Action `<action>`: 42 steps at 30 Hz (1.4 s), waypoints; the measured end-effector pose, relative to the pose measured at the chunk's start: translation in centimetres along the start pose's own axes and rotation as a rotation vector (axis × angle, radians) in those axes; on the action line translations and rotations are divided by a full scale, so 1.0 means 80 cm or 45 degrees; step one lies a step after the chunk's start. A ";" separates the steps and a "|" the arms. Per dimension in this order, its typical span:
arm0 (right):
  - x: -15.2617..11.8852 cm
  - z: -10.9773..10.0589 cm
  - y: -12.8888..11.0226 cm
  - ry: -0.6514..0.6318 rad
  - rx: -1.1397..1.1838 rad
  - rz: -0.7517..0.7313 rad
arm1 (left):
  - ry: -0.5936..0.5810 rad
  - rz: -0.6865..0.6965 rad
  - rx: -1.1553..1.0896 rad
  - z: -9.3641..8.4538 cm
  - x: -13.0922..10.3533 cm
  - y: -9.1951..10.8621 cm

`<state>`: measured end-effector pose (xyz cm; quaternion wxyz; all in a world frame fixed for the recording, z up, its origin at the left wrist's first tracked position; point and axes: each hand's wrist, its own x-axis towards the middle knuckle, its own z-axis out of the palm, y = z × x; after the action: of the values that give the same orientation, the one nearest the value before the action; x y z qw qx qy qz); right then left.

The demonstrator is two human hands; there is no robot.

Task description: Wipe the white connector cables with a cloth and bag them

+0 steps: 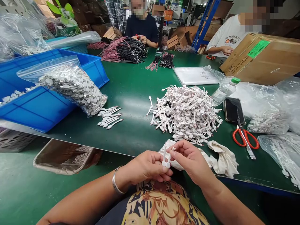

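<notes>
My left hand (148, 165) is closed on short white cables (164, 153) with square white connectors at their lower ends. Two of them stand upright between the thumb and fingers. Thumb and forefinger of my right hand (193, 164) pinch the upper end of the right-hand cable. A big heap of similar white cables (189, 112) lies on the green table just beyond my hands. Further left, a small row of them (109, 117) is laid out side by side. A crumpled white cloth (223, 157) lies beside and partly behind my right hand.
At left, a bulging bag of white parts (72, 86) leans on a blue bin (53, 112). Red-handled scissors (245, 137), a phone (233, 110) and a bottle (222, 91) are at right. A waste bin (42, 159) stands below the table edge. Two people sit across.
</notes>
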<state>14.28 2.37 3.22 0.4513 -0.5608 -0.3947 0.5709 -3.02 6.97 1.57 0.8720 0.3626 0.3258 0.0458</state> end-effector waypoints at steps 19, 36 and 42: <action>0.017 0.001 0.004 -0.268 0.241 0.268 | -0.087 -0.176 -0.150 -0.006 0.002 -0.005; 0.019 0.003 0.004 -0.079 0.172 0.271 | -0.088 -0.187 -0.234 -0.002 -0.004 -0.011; 0.015 0.006 0.005 -0.089 0.091 0.207 | -0.060 -0.195 -0.148 0.001 -0.001 -0.016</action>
<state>13.84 3.45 2.56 0.4092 -0.5542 -0.3428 0.6387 -3.22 5.94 0.79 0.8998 0.2866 0.3288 -0.0106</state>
